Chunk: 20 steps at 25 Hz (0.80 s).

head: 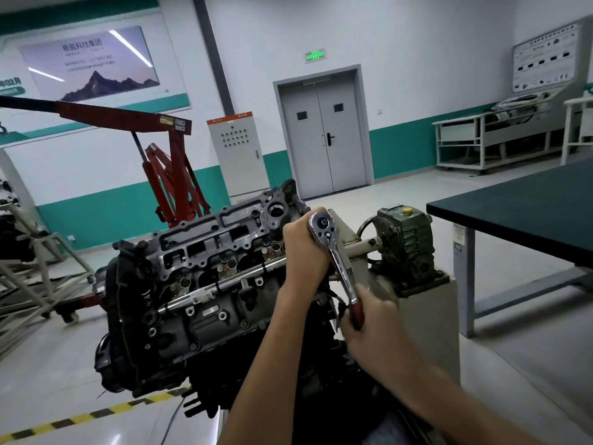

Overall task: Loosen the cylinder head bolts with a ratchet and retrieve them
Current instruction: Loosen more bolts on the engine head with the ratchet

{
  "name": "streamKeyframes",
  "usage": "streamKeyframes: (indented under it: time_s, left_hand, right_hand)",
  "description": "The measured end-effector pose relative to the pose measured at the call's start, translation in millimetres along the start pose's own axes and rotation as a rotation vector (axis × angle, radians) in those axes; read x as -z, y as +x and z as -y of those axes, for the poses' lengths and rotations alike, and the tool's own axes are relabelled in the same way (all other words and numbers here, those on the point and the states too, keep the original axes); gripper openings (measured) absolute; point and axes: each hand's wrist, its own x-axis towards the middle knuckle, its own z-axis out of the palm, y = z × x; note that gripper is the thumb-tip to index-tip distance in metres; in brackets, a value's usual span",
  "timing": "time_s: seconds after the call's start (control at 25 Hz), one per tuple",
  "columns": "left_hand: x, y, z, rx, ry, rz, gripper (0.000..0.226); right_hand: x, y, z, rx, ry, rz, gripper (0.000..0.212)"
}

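A beige stand (426,316) on the pale floor (48,380) carries the engine (199,284) and a green gearbox (404,242).

White walls (417,59) carry a teal band along the bottom, and a grey double door (324,136) stands in the far wall under a lit green exit sign (315,55), with a grey electrical cabinet (236,152) to its left. A red engine hoist (170,168) stands before a glossy mountain poster (90,64) that reflects strip lights. The pale glossy floor (401,197) has a yellow-and-black hazard stripe (96,412); a dark-topped workbench (529,203) stands at right, a white display panel (545,57) in the far corner.
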Motion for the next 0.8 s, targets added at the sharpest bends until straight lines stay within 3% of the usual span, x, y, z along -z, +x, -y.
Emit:
streamKeyframes:
  time_s: [0.12, 0.24, 0.32, 0.48, 0.6, 0.72, 0.8]
  left_hand:
    - [6.3, 7.4, 2.2, -0.003, 0.075, 0.069, 0.056]
    - [8.5, 8.3, -0.4, 0.031, 0.073, 0.104, 0.053]
    - [10.0, 4.2, -2.7, 0.022, 0.055, 0.065, 0.057]
    - [-5.1, -7.3, -4.8, 0.060, -0.013, -0.104, 0.054]
    - [-6.6, -3.6, 0.1, 0.075, -0.035, -0.092, 0.053]
    - [4.1, 3.5, 0.5, 0.038, 0.042, -0.003, 0.055]
    - [7.5, 6.7, 1.6, 0.042, 0.061, 0.050, 0.057]
  right_hand:
    - [52.9, 37.2, -21.0, 0.132, -0.310, 0.150, 0.008]
    - [85.0, 74.1, -23.7, 0.256, -0.623, 0.065, 0.014]
    - [80.3, 67.8, -20.7, 0.215, -0.586, 0.047, 0.013]
    - [21.2, 9.9, -7.5, -0.003, -0.213, 0.001, 0.008]
    - [-14.1, -6.1, 12.0, -0.030, 0.046, -0.062, 0.027]
    - [6.8, 2.9, 2.7, 0.010, -0.025, 0.036, 0.028]
    - [42.3, 27.2, -13.7, 0.087, -0.204, 0.144, 0.011]
